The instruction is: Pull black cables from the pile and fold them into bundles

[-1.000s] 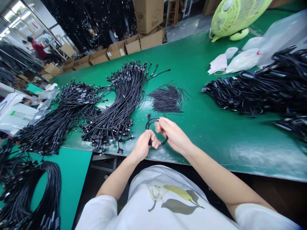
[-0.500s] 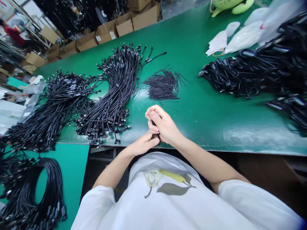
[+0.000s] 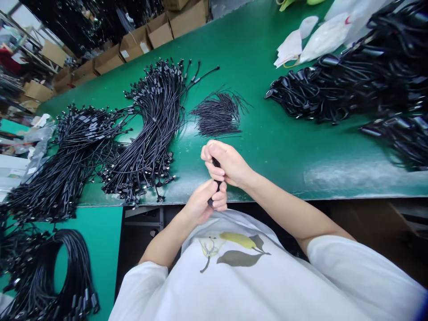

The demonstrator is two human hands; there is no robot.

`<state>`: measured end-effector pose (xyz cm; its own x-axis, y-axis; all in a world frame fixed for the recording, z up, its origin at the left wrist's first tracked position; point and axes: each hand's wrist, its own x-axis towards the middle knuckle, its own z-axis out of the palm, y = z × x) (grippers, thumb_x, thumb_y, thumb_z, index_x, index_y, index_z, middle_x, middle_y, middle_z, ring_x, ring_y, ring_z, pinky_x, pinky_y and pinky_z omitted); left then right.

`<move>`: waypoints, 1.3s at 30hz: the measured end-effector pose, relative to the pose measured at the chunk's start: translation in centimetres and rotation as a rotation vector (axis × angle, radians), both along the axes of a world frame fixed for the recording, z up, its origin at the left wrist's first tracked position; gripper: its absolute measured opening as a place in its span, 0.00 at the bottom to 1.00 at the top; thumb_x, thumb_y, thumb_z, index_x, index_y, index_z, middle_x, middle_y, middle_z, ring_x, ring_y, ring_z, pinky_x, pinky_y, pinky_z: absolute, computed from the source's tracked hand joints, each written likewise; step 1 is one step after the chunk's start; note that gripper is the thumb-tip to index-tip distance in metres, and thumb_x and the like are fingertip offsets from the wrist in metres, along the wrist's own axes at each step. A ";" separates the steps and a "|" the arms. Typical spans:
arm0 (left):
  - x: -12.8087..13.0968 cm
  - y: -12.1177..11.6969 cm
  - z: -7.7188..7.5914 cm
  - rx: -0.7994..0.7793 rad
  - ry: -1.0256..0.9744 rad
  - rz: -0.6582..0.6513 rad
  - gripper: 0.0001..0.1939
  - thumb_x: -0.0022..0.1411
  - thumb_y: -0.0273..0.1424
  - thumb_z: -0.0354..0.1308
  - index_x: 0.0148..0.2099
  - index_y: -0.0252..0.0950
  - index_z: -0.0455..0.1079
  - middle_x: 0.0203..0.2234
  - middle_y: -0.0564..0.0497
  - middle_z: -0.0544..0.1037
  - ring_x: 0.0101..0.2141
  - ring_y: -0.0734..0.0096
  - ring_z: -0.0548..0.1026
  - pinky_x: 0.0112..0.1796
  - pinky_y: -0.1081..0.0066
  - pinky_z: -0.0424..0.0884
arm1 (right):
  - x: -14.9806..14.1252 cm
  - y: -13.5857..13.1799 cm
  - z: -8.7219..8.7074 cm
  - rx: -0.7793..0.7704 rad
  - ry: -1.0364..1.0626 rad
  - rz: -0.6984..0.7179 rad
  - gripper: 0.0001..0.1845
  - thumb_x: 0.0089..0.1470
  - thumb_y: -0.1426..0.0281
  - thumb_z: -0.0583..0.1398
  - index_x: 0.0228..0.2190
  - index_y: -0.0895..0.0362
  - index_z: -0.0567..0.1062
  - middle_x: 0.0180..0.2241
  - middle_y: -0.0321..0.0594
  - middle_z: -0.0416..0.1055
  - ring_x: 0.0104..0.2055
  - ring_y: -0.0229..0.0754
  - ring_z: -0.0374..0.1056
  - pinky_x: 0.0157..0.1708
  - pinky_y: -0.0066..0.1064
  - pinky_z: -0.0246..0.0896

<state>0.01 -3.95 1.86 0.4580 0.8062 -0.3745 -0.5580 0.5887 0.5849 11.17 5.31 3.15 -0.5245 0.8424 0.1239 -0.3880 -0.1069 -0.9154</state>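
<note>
My left hand [image 3: 203, 200] and my right hand [image 3: 230, 164] are closed, one above the other, around a black cable bundle [image 3: 216, 163] near the table's front edge. Only short parts of the bundle show between the fingers, with a dark end [image 3: 210, 202] below the left thumb; the rest is hidden by my hands. Just beyond my hands lies a pile of short thin black ties [image 3: 217, 117]. To the left, a spread of black cables [image 3: 155, 122] with small connectors at both ends rests on the green table [image 3: 257, 147].
Another heap of straight cables [image 3: 72, 156] lies farther left, above a looped cable bundle [image 3: 72, 254] on a lower green surface. On the right are folded black cable bundles [image 3: 321, 89] and a white plastic bag [image 3: 329, 38]. Cardboard boxes [image 3: 160, 32] line the far edge.
My left hand has shifted slightly down and its fingers have curled in. More of the black cable bundle shows between my hands. The view has moved a little.
</note>
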 end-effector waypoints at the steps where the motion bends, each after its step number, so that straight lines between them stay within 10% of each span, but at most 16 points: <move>1: -0.2 0.2 -0.2 0.000 0.038 0.030 0.17 0.57 0.42 0.65 0.32 0.33 0.66 0.18 0.61 0.53 0.18 0.82 0.53 0.21 0.79 0.55 | 0.6 0.2 0.1 0.156 -0.108 -0.086 0.20 0.60 0.52 0.54 0.29 0.56 0.66 0.26 0.33 0.62 0.20 0.30 0.57 0.19 0.25 0.59; 5: -1.4 1.7 -1.2 -0.024 0.116 0.312 0.13 0.63 0.37 0.59 0.33 0.33 0.65 0.20 0.58 0.58 0.21 0.80 0.60 0.26 0.78 0.62 | 3.5 -0.3 0.2 0.826 -0.540 -0.485 0.13 0.62 0.60 0.54 0.38 0.55 0.73 0.37 0.43 0.69 0.41 0.43 0.68 0.41 0.37 0.66; 12: -0.7 4.1 -1.3 -0.062 0.024 0.631 0.11 0.69 0.33 0.49 0.34 0.34 0.65 0.25 0.55 0.65 0.26 0.79 0.67 0.33 0.77 0.66 | 0.7 -3.7 -4.1 1.374 -1.010 -0.390 0.14 0.64 0.65 0.52 0.44 0.61 0.72 0.39 0.47 0.74 0.33 0.42 0.67 0.31 0.33 0.60; 16: 0.3 4.5 -1.3 -0.134 0.082 0.758 0.12 0.68 0.33 0.48 0.32 0.34 0.66 0.25 0.55 0.68 0.27 0.78 0.69 0.37 0.76 0.65 | -1.8 -3.7 -5.1 1.303 -1.100 -0.405 0.14 0.64 0.68 0.49 0.42 0.62 0.71 0.35 0.48 0.74 0.32 0.43 0.69 0.30 0.33 0.59; 21: -0.2 4.6 -1.7 0.022 0.202 0.848 0.09 0.65 0.35 0.54 0.35 0.34 0.67 0.25 0.56 0.68 0.27 0.80 0.67 0.35 0.76 0.64 | -2.3 -4.1 -4.1 0.791 -0.937 -0.248 0.13 0.64 0.73 0.45 0.45 0.59 0.65 0.41 0.46 0.75 0.36 0.41 0.73 0.32 0.29 0.63; 25: -1.9 4.3 -2.0 0.228 0.261 0.709 0.12 0.62 0.38 0.59 0.36 0.35 0.65 0.22 0.58 0.61 0.23 0.81 0.60 0.28 0.76 0.59 | -0.2 -3.9 -2.7 0.794 -0.930 -0.186 0.11 0.64 0.71 0.47 0.44 0.57 0.68 0.34 0.40 0.76 0.31 0.41 0.72 0.29 0.29 0.62; 31: -4.0 2.4 -2.5 0.439 0.615 0.007 0.22 0.63 0.50 0.53 0.31 0.36 0.61 0.21 0.56 0.62 0.24 0.76 0.60 0.27 0.72 0.59 | 2.7 -0.4 0.0 1.639 -0.904 -0.050 0.17 0.64 0.74 0.47 0.51 0.57 0.68 0.48 0.44 0.72 0.52 0.46 0.65 0.56 0.49 0.52; 35: -4.6 0.8 -2.2 0.453 0.699 -0.275 0.24 0.66 0.51 0.45 0.37 0.34 0.64 0.21 0.57 0.60 0.23 0.76 0.57 0.27 0.71 0.58 | 3.6 -0.6 -1.0 1.722 -1.058 0.226 0.11 0.64 0.72 0.49 0.33 0.58 0.69 0.30 0.40 0.69 0.33 0.42 0.63 0.34 0.35 0.58; 39: -4.8 -0.1 -2.2 0.365 0.681 -0.371 0.26 0.67 0.51 0.43 0.37 0.33 0.65 0.20 0.58 0.57 0.23 0.76 0.56 0.27 0.71 0.58 | 4.1 -3.0 -2.7 1.703 -1.134 0.207 0.08 0.63 0.75 0.49 0.33 0.58 0.66 0.29 0.40 0.66 0.29 0.41 0.59 0.24 0.33 0.45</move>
